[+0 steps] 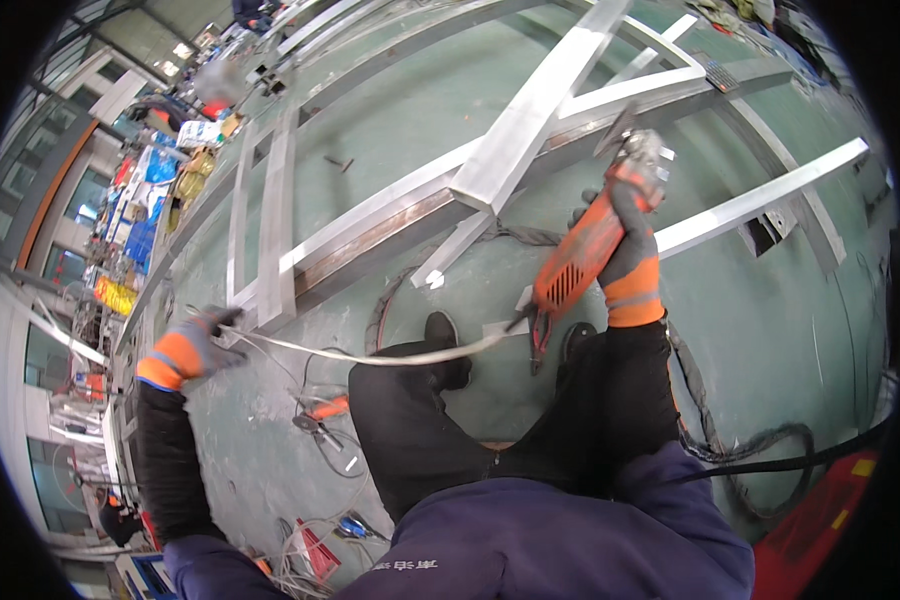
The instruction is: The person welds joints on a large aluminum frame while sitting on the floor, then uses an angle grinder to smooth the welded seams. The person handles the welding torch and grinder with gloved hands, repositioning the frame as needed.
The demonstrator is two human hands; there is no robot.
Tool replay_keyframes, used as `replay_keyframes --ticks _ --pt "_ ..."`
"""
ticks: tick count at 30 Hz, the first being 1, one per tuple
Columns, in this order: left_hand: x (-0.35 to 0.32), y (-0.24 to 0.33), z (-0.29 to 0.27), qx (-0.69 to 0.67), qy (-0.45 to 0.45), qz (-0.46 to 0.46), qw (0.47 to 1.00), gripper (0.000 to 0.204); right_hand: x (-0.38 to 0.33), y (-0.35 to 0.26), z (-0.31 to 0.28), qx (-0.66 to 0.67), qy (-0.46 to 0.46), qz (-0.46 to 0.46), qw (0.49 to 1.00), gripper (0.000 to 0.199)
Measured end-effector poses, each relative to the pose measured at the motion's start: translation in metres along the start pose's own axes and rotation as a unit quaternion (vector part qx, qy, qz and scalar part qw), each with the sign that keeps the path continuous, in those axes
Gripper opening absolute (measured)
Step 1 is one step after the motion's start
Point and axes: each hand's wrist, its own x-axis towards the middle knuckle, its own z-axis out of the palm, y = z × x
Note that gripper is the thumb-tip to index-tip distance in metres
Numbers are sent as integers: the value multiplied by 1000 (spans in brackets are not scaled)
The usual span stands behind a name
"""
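Orange grinder (pixel 580 255) is grasped by right hand (pixel 630 235) fingers near the metal frame (pixel 378 236). Left hand (pixel 202 347), near frame corner, adjoins white cord (pixel 370 358); grip cannot be determined.

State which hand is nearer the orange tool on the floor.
Left. The left hand is left of the orange tool; the right hand, holding the grinder, is farther away, rightward.

Orange grinder (pixel 574 260), tilted, pale cable (pixel 382 358), seemingly attached
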Motion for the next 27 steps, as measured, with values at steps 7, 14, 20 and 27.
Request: replay_keyframes --ticks 7,14,20,27 --pt "246 128 121 -227 156 168 946 42 -14 -2 -26 -237 60 -29 969 42" --pt "403 191 244 -210 323 125 914 34 -19 -14 -26 -189 124 -22 974 45" --pt "413 219 239 -762 126 14 635 47 -15 -3 -51 -110 146 58 982 37" --pt "374 264 204 -811 -11 31 585 46 1 32 -36 -3 153 109 982 39"
